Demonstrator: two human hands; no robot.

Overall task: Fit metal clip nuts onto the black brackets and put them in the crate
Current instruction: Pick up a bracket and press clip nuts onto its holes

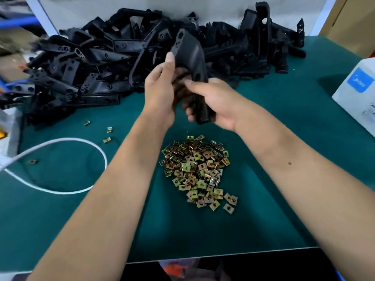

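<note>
You hold one black bracket (191, 57) above the green table (284, 138), lifted clear of the surface and tilted, its holed end pointing up and away from you. Your left hand (160, 88) grips the bracket's upper part, thumb laid along its near edge, fingers wrapped behind it. Your right hand (215, 102) closes around the lower end, fingers curled under the bar and the thumb reaching across toward your left hand (whether a clip nut sits pinched between thumb and bracket cannot be told from here).

Just below your wrists, between your forearms, lies a heap of clip nuts (197, 171), yellowish metal squares piled on the table. A few stray clip nuts (107, 140) lie apart to the left, near a white cable (60, 190) that loops across the mat.

Behind the held bracket, a big pile of brackets (101, 63) sprawls along the back of the table, from the left edge nearly to the right. At the far right stands a white box (357, 98) with a blue label, partly out of frame.
</note>
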